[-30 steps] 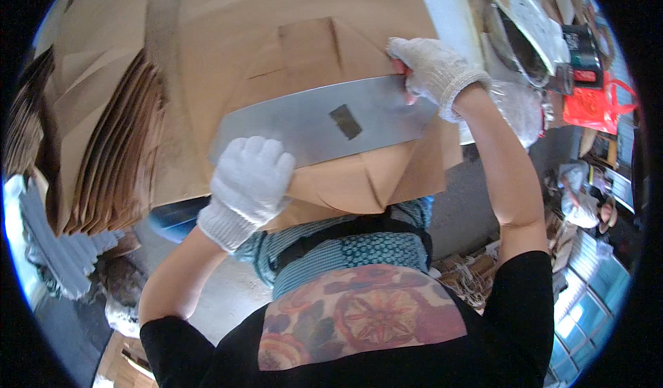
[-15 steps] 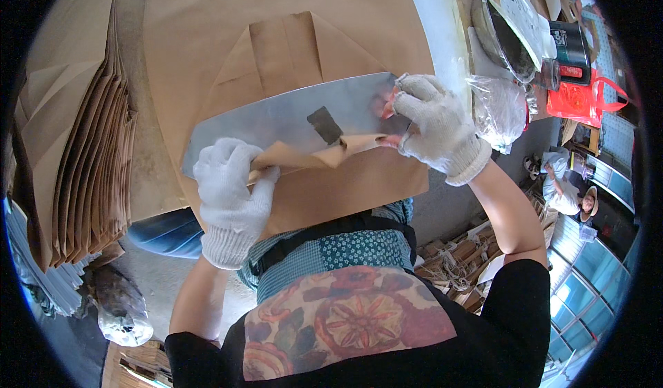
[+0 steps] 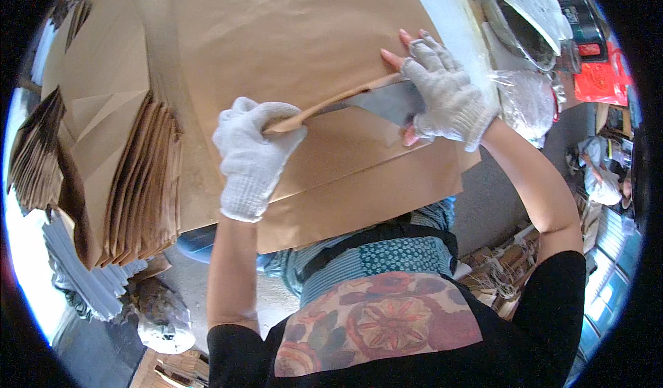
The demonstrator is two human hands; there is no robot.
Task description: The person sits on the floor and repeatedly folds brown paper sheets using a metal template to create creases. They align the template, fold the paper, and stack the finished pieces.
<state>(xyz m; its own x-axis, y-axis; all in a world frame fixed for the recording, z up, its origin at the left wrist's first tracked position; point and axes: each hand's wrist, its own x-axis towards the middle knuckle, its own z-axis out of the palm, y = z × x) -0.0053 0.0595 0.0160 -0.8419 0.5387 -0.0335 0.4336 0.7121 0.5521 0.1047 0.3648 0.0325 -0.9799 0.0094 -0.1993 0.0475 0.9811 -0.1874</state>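
Note:
A large brown paper sheet (image 3: 331, 204) lies before me, with a crease running across its near part. On it a shiny metal plate (image 3: 391, 102) shows only at its right end; brown paper covers the rest. My left hand (image 3: 254, 154), in a white knit glove, is closed on the raised edge of the folded paper at the plate's left. My right hand (image 3: 447, 91), in a glove with bare fingertips, rests over the plate's right end. Its fingers stretch away from me, and the thumb lies on the near side, against the paper.
Stacks of folded brown paper (image 3: 141, 181) stand at the left. At the right edge are a clear plastic bag (image 3: 525, 105), a red bag (image 3: 602, 81) and a dark canister (image 3: 583, 25). Bundled material (image 3: 494, 274) lies on the floor; a person (image 3: 602, 181) sits beyond.
The near paper flap has been turned up and over the plate, hiding most of it. Both hands have moved away from my body, and my right fingers have straightened out.

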